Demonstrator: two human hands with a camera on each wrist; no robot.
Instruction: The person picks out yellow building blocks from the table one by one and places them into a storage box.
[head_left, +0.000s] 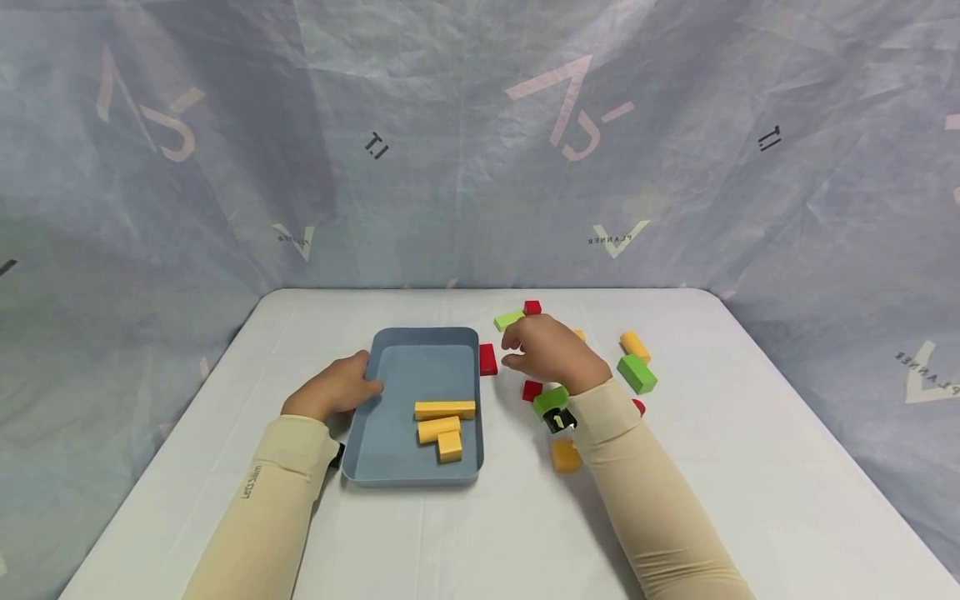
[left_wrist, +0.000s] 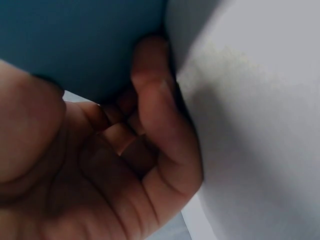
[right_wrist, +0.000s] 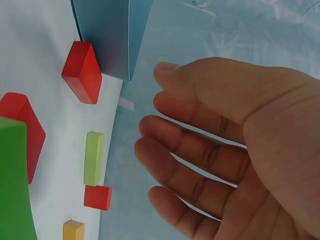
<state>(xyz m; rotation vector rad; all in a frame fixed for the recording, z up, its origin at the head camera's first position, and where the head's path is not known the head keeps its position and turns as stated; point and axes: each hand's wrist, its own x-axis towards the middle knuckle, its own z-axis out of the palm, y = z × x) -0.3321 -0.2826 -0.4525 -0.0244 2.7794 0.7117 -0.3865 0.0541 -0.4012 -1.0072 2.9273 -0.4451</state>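
Note:
A blue-grey tray [head_left: 412,367] lies on the white table with yellow blocks inside: a long bar [head_left: 445,409], a cylinder [head_left: 438,430] and a cube [head_left: 450,447]. My left hand [head_left: 339,387] grips the tray's left wall, thumb over the rim and fingers curled against the outside, as the left wrist view shows. Right of the tray, my right hand [head_left: 551,350] hovers over scattered blocks, fingers loosely bent and holding nothing. Nearest to it are a red block [head_left: 488,359] beside the tray wall, a light green block [head_left: 509,320] and a small red cube [head_left: 532,307].
Under the right wrist lie a red cube [head_left: 532,390], a green block [head_left: 551,402] and a blurred orange block [head_left: 566,456]. Farther right are a yellow cylinder [head_left: 634,345] and a green block [head_left: 637,373]. A grey printed curtain [head_left: 465,183] hangs behind the table.

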